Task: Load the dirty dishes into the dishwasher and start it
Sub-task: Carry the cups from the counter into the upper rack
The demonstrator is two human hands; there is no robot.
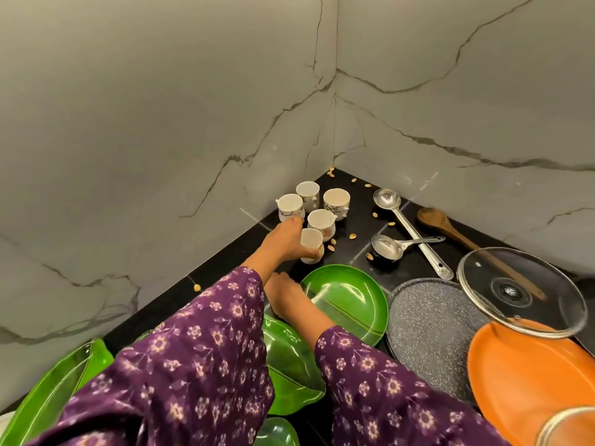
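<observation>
Head view suggests loading is barely begun: left hand [283,244] curls round a cup [311,240] behind the green plate [354,304]; right hand [286,292] at its rim, grip unclear

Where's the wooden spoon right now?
The wooden spoon lies on the black counter at the right of the head view, between the marble wall and the long steel ladle, its handle running under the glass lid.

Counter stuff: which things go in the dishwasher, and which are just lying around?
Dishwasher job: white cups, one cup gripped by left hand; green plate; ladles; wooden spoon; glass lid; orange plate; speckled grey pan.
Just lying about: nut shells on the black counter.
</observation>
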